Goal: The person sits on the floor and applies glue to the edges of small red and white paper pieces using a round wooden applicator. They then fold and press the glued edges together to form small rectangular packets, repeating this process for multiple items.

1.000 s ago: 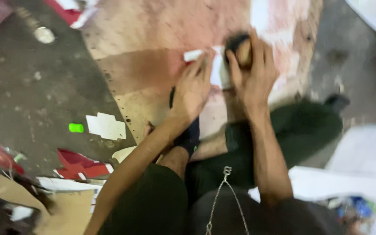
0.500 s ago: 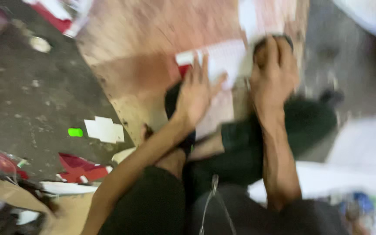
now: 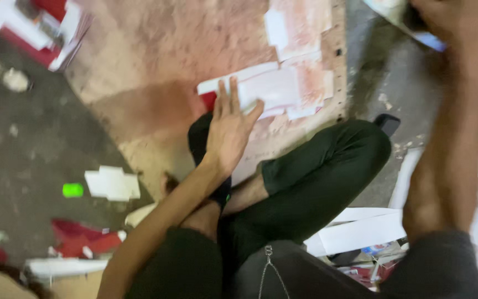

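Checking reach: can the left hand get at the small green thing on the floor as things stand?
Probably yes. The left hand lies flat on white paper; the green thing lies on open floor to its left, nothing between.

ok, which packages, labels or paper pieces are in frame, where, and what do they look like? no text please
White paper sheet: flat on the board, under the left hand's fingertips, rectangular, red piece beneath.
Red and white packages: top left on the floor, boxy, stacked.
White card pieces: on the floor left of the board, overlapping rectangles.
Green tag: beside those pieces, small, bright.
White box: lower right, flat, folded.
Right hand: top right, blurred, on a white and blue sheet.
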